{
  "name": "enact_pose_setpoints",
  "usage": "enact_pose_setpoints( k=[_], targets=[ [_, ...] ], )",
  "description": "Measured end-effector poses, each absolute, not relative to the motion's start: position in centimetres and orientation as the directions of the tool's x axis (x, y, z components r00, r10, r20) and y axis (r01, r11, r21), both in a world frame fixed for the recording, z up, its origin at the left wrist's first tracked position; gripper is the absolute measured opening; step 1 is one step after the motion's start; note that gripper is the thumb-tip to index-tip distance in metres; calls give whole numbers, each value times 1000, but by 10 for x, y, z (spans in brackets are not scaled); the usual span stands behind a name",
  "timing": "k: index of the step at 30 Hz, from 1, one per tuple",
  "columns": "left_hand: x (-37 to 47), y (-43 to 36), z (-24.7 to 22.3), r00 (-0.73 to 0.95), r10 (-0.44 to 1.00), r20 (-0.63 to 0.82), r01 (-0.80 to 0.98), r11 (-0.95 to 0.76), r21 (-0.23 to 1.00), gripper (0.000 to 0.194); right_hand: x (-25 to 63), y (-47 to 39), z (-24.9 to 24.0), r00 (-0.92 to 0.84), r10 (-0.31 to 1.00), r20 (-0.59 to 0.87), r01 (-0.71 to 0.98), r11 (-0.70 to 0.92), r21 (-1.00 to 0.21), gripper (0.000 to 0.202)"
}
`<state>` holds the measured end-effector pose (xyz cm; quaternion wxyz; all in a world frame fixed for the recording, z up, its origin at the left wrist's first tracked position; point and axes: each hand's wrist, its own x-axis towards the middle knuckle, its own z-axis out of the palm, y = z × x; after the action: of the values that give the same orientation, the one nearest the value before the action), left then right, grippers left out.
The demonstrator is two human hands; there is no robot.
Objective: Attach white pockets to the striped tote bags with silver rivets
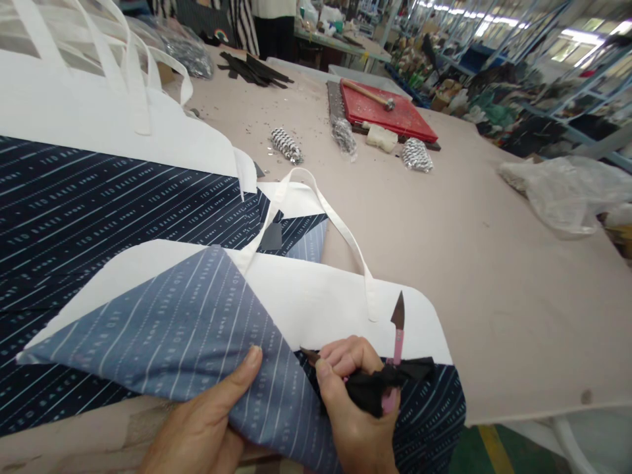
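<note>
My left hand point(207, 421) grips a folded-back flap of blue-grey striped fabric point(192, 322), its thumb on top and fingers mostly hidden beneath. The flap belongs to a navy and white bag panel point(316, 289) with a white strap point(345, 234) looped over it. In my right hand point(355, 401) are pink-handled thread snips point(397, 336) wrapped in black cloth point(375, 388). One dark blade points up away from the hand. Another blade tip shows by my thumb, close to the flap's edge where white meets navy; whether it touches the fabric I cannot tell.
More printed navy panels point(123, 204) and white pieces with straps point(99, 105) are stacked at left. Farther back lie a hammer point(368, 94) on a red board point(390, 115), bundles of metal parts point(286, 146), and black strips point(254, 70). A plastic bag point(567, 191) sits at right.
</note>
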<state>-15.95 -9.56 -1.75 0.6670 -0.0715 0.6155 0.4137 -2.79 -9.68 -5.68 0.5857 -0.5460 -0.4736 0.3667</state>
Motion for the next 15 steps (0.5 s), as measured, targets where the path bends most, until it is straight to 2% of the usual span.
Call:
enact_pose_setpoints(
  k=[4,11,15],
  targets=[
    [-159,-94,-16,-82,459,-884,-650,648,397,40,-31,-96,-58,255,952,170,101,149,-984,27],
    [-159,-91,-11,-99,457,-884,-646,646,406,37,-18,-96,-60,315,948,33,-155,85,-984,26],
    [-161,-94,-15,-87,482,-872,-650,636,416,35,-17,-97,-60,310,950,49,-141,96,-985,25]
  ],
)
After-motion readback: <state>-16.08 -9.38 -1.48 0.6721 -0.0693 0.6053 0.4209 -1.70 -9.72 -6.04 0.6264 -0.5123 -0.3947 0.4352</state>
